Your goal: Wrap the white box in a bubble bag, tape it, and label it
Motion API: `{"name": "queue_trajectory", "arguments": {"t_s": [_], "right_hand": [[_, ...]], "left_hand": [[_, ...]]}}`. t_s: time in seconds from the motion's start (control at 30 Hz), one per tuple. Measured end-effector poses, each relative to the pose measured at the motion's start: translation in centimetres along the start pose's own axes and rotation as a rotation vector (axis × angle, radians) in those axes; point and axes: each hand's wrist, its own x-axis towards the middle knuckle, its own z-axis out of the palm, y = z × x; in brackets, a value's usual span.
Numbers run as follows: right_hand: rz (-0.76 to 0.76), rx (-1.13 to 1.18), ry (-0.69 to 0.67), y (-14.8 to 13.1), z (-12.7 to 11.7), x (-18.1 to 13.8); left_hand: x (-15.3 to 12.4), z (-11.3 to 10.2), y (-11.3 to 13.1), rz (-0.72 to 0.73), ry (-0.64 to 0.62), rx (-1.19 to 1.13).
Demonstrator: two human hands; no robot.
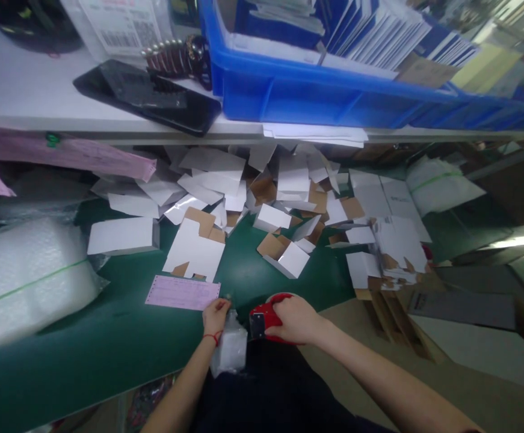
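My right hand [295, 320] is closed around a red tape dispenser [262, 319] at the near edge of the green table [121, 337]. My left hand [215, 316], with a red string at the wrist, pinches the top of a small white packet in clear wrap [230, 349] right beside the dispenser. A pink slip of paper [183, 293] lies just beyond my left hand.
Many flat and half-folded white cardboard boxes [284, 204] are heaped across the table's middle. Bubble-wrap bundles [22, 282] lie at left. On the shelf above sit a black phone [153, 96] and a blue bin [334, 90] of booklets. Cartons [460, 307] stand at right.
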Motion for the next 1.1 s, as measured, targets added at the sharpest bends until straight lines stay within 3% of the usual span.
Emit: {"name": "queue_trajectory", "arguments": {"t_s": [0.17, 0.37, 0.7, 0.97, 1.1], "right_hand": [[0.015, 0.019, 0.009, 0.8, -0.1, -0.3], [-0.008, 0.025, 0.01, 0.6, -0.5, -0.2], [0.007, 0.072, 0.03, 0.3, -0.8, 0.8], [0.053, 0.069, 0.01, 0.6, -2.3, 2.5], [0.073, 0.074, -0.017, 0.7, -3.0, 3.3]], "left_hand": [[-1.2, 0.6, 0.1, 0.008, -0.107, -0.11], [0.0, -0.6, 1.8, 0.014, -0.293, -0.005], [-1.7, -1.6, 3.2, 0.114, -0.236, 0.062], [0.5, -3.2, 4.7, 0.197, -0.463, -0.014], [1.4, -3.6, 4.9, 0.21, -0.494, -0.051]]}}
